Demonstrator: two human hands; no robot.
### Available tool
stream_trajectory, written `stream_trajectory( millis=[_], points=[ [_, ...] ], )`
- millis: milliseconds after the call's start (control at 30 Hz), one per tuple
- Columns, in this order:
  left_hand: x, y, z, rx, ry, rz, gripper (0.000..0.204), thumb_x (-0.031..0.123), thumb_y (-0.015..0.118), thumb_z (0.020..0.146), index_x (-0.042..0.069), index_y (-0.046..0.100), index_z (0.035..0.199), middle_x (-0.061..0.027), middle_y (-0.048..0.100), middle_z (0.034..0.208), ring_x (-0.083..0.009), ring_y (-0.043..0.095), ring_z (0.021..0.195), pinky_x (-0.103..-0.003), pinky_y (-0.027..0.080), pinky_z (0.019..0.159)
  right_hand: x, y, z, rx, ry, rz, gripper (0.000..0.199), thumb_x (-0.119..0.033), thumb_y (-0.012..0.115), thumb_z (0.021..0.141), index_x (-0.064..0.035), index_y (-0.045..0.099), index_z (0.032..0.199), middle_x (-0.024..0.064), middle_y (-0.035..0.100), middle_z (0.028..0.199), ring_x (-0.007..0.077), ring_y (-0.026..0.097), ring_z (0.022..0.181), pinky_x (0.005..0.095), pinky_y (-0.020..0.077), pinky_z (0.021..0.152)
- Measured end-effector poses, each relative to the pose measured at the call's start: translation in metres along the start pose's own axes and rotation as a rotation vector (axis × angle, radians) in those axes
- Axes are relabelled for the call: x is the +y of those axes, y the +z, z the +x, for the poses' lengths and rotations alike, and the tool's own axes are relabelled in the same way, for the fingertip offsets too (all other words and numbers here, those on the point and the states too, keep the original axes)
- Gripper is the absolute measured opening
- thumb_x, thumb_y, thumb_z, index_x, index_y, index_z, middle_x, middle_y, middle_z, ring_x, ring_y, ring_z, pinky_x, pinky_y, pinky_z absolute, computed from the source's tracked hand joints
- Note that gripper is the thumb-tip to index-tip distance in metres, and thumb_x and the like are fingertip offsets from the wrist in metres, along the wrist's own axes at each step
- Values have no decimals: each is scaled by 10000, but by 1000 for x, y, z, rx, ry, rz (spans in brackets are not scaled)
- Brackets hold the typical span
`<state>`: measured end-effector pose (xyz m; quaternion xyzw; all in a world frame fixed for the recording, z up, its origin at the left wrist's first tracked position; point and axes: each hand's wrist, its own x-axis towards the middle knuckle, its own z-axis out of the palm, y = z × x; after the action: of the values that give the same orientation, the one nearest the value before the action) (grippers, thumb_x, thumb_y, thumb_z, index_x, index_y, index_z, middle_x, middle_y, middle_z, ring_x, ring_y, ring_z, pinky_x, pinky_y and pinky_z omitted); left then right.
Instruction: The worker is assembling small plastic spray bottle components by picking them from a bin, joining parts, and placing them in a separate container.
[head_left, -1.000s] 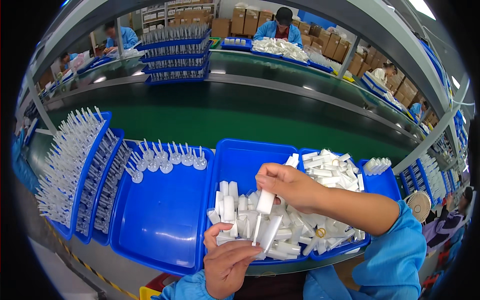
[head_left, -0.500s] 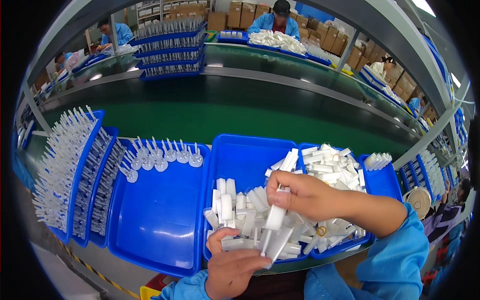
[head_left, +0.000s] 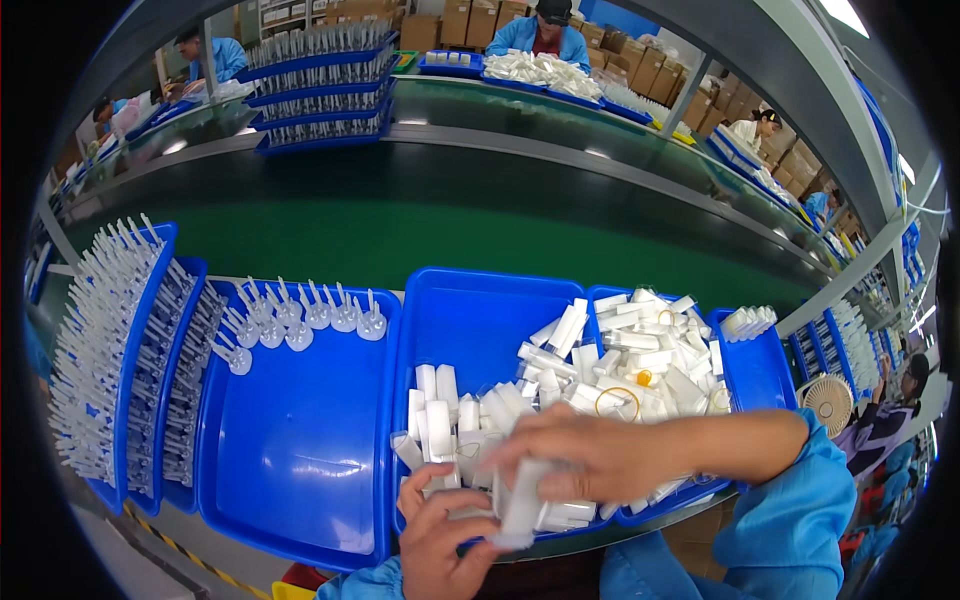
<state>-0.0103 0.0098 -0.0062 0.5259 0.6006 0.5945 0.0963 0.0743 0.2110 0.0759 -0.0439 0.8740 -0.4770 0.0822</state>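
Observation:
My left hand [head_left: 447, 533] is at the near edge of the middle blue tray [head_left: 480, 300], thumb and fingers curled round the lower end of a white, partly see-through oblong plastic piece [head_left: 521, 512]. Over the upper part of that piece my right hand [head_left: 585, 455] is closed, its fingers smeared by motion. The piece is tilted and blurred, so its finer shape cannot be made out. Beneath and around both hands lie many loose white oblong plastic pieces [head_left: 438, 425] in the tray.
A left blue tray [head_left: 300, 450] holds several clear stemmed pieces [head_left: 298, 330] along its far side. Further left, trays packed with such pieces [head_left: 95, 370] stand tilted. Right of the middle is a heap of white pieces [head_left: 650, 340]; a beige fan [head_left: 829, 402] stands beyond.
My right hand has come down and nearer, flattening over the piece close to my left hand. The left hand's fingers have turned more upward. The whole view has shifted slightly.

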Motion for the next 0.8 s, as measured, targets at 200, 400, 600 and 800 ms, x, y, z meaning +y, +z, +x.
stream_trajectory(
  millis=[200,400,600,800],
  points=[
    [5,-1,4,191,-69,-111,171,74,657,774,36,548,899,-128,566,1041,-384,363,1202,-492,281,968,80,-85,42,20,219,-1021,292,-147,637,708,-75,631,991,102,630,958,266,578,927,382,475,775],
    [13,-7,5,257,-52,-142,139,40,681,735,17,603,847,-130,601,950,-378,409,1156,-483,304,954,117,-82,83,-241,506,-1072,258,-122,671,663,-66,647,913,102,626,932,281,585,917,382,496,747],
    [17,-14,10,145,-35,-29,141,24,689,688,19,634,817,-130,613,907,-371,436,1119,-493,303,946,89,-72,68,57,-158,-928,241,-137,703,665,-86,648,894,73,584,1005,250,491,1021,350,417,846],
    [13,-9,13,70,-69,-47,101,35,677,672,80,675,762,-53,659,864,-288,459,1027,-460,270,962,25,-37,45,109,-544,-812,347,-130,726,647,-150,616,976,12,574,1043,222,470,1093,416,307,818]
  ],
)
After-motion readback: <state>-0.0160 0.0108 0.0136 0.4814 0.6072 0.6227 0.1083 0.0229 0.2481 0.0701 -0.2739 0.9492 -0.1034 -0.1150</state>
